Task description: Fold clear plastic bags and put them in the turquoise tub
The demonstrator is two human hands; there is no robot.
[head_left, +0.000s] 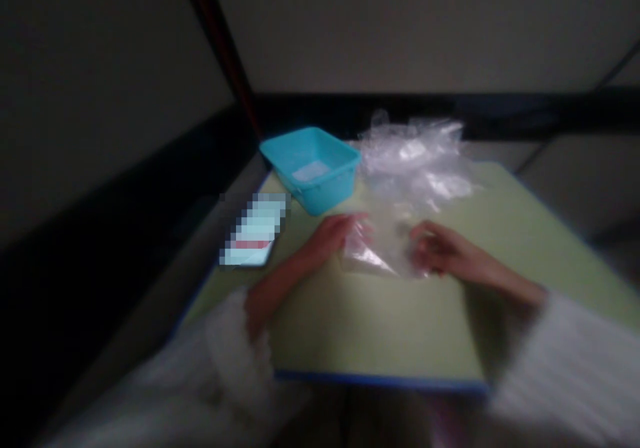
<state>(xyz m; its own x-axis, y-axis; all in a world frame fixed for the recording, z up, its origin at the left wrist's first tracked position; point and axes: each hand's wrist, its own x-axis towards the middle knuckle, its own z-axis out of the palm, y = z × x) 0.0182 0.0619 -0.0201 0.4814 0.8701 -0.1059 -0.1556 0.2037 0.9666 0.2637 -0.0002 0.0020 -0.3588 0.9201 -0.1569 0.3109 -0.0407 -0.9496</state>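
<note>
One clear plastic bag [371, 256], lying on the table [380, 331] between your two hands. Left hand [342, 229]: at the bag's left edge; you cannot tell from this blur whether its fingers pinch or merely rest. Right hand [437, 248]: fingers curled at the right edge, grip likewise unreadable. One heap of clear plastic [417, 161], just beyond. One blue bin [330, 197], near your left hand. Risks: thin, slick film could slip from a loose hold; the bag could tangle with the heap, being so near; dimness could hide its edges.
</note>
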